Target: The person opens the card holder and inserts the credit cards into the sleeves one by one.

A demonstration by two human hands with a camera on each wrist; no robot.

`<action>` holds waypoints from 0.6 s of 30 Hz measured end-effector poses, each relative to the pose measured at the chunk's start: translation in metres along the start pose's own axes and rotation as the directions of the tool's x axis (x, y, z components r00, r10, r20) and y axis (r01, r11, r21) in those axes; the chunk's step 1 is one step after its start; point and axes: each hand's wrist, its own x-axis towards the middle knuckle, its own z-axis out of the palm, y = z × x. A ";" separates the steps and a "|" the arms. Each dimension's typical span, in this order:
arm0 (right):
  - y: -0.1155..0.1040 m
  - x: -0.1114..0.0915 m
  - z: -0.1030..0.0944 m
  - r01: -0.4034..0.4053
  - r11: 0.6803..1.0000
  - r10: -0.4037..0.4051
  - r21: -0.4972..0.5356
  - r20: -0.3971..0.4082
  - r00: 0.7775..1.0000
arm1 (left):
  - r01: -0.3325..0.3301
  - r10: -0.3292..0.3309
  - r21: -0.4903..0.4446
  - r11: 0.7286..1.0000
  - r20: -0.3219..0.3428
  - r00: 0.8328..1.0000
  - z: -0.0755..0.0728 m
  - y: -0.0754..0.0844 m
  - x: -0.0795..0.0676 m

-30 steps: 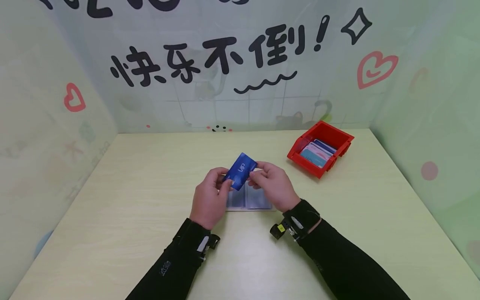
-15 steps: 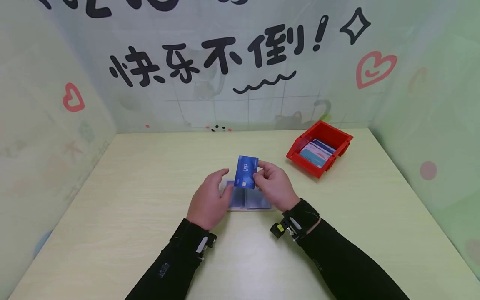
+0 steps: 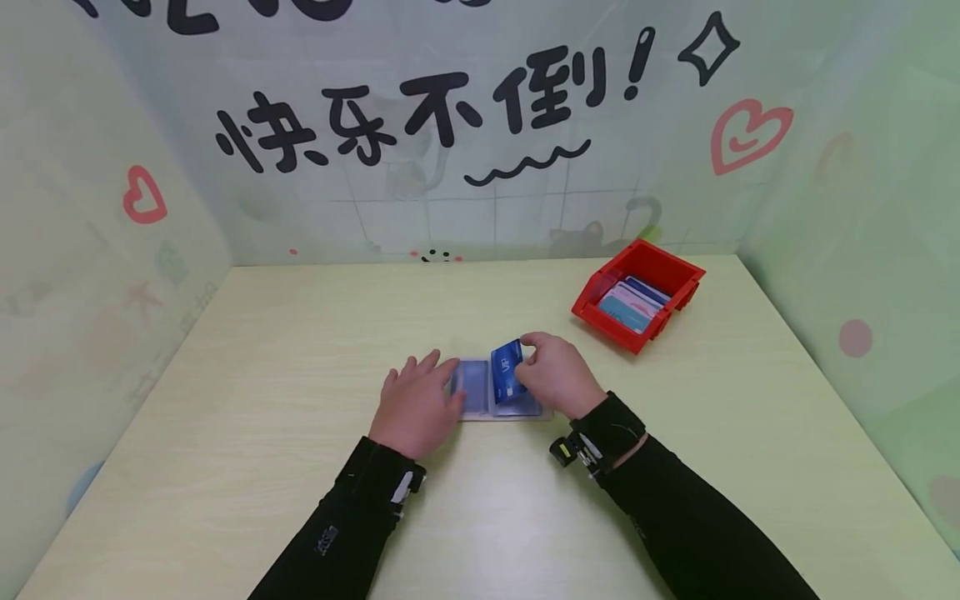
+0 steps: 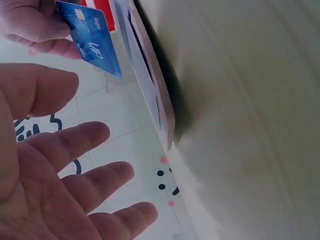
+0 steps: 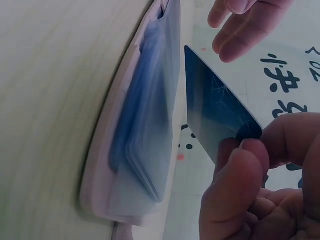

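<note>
A blue card (image 3: 507, 372) marked VIP is pinched at its right edge by my right hand (image 3: 561, 375). It is held tilted just above the right half of a card holder (image 3: 474, 388), which lies spread on the table with clear sleeves. In the right wrist view, thumb and finger grip the card (image 5: 215, 105), and a gap separates it from the stacked sleeves (image 5: 145, 125). My left hand (image 3: 417, 402) is spread at the holder's left edge, its fingers extended. The left wrist view shows those fingers (image 4: 95, 185) holding nothing.
A red bin (image 3: 637, 296) with several cards (image 3: 633, 304) in it stands at the back right of the table (image 3: 315, 358). Printed walls enclose the table at the back and both sides.
My left hand has let go of the blue card and moved down to the holder's left side. The right hand has turned the card more upright, then lowered it rightward over the holder's right half.
</note>
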 end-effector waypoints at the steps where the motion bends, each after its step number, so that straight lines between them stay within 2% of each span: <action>1: 0.000 0.000 0.000 -0.005 1.000 0.005 -0.016 0.012 1.000 | -0.004 0.004 0.003 1.000 -0.002 1.000 0.001 0.000 0.000; 6: -0.001 -0.001 0.001 -0.011 0.999 0.013 -0.048 0.045 0.999 | -0.005 0.005 -0.014 1.000 -0.011 1.000 0.004 0.000 0.001; 11: -0.001 -0.003 0.003 -0.026 0.999 0.027 -0.021 0.076 0.997 | -0.006 0.006 -0.054 0.999 -0.006 1.000 0.005 0.000 0.001; 18: 0.003 0.000 0.007 -0.013 0.999 0.017 -0.047 0.073 0.997 | 0.027 -0.022 -0.119 0.993 0.044 0.999 0.007 0.000 0.003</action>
